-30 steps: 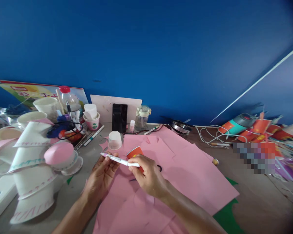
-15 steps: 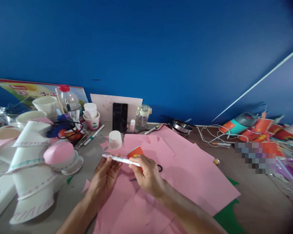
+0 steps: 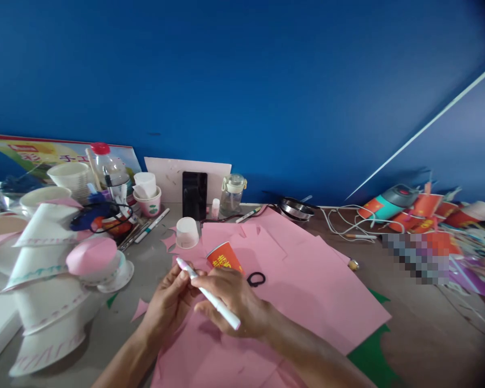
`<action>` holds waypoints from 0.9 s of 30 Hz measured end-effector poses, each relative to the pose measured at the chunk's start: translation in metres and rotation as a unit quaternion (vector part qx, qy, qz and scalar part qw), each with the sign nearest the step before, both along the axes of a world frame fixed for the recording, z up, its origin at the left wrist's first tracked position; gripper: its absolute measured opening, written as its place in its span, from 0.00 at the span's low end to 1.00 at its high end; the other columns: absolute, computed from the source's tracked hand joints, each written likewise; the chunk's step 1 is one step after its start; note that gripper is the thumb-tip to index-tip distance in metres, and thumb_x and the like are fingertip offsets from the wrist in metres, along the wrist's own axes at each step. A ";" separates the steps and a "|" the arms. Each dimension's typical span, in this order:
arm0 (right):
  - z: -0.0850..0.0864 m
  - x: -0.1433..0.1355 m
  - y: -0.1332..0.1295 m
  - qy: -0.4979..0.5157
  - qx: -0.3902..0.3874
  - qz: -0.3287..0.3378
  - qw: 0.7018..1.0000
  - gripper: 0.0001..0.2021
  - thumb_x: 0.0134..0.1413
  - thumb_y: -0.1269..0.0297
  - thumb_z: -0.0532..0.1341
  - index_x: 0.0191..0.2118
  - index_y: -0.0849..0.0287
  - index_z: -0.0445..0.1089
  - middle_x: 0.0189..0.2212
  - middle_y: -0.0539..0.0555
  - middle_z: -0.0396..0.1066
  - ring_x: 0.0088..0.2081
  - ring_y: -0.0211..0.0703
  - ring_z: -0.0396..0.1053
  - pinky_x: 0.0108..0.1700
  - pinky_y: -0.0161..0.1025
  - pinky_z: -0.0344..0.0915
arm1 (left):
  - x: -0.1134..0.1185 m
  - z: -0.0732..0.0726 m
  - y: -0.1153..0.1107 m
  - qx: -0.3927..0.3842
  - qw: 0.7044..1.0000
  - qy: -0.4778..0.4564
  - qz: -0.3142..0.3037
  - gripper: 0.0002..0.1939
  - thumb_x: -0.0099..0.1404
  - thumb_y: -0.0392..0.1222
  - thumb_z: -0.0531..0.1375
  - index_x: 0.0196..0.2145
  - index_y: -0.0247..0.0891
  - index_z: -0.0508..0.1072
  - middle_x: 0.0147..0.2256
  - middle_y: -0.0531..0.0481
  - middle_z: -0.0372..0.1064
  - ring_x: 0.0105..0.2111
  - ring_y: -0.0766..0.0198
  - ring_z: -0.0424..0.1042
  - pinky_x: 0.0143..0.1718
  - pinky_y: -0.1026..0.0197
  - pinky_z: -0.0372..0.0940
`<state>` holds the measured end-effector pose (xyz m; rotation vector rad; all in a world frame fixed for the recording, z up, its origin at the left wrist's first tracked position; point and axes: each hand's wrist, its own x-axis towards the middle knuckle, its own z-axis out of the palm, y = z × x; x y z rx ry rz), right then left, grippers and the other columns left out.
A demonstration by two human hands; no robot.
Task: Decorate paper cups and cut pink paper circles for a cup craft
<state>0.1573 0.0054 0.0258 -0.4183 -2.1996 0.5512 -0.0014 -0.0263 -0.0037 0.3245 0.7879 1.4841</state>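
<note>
A white marker [image 3: 215,300] with pink ends lies slanted across my two hands. My right hand [image 3: 236,302] is closed around its middle, the thumb and fingers pressed on the barrel. The fingers of my left hand [image 3: 167,302] are curled against the marker near its upper end; the hands partly hide one another there. Just beyond my right hand, an orange paper cup [image 3: 225,256] with yellow characters lies on its side. A black ring-shaped band [image 3: 256,278] rests on the pink paper [image 3: 307,280] beneath. Past my left hand, a small white cup [image 3: 187,233] stands upside down.
Stacked, decorated white paper cups [image 3: 44,269] crowd the left side. A phone [image 3: 194,194], a glass jar [image 3: 232,194] and a red-capped bottle [image 3: 109,167] stand at the back. White cables [image 3: 333,226] and a teal bottle [image 3: 388,205] lie on the right, with a person's hand at the edge.
The marker has swung from nearly level to a steep slant, its lower end now nearer me. My right hand has shifted down, uncovering more of the orange cup and black band. The view has turned slightly.
</note>
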 end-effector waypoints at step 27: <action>0.013 -0.088 0.103 -0.361 0.073 -0.131 0.921 0.21 0.54 0.71 0.62 0.54 0.59 0.65 0.43 0.62 0.72 0.46 0.54 0.69 0.45 0.45 0.67 | -0.027 -0.028 0.025 -0.047 0.931 0.279 0.230 0.16 0.49 0.33 0.68 0.37 0.39 0.73 0.33 0.53 0.71 0.32 0.66 0.69 0.33 0.67 0.63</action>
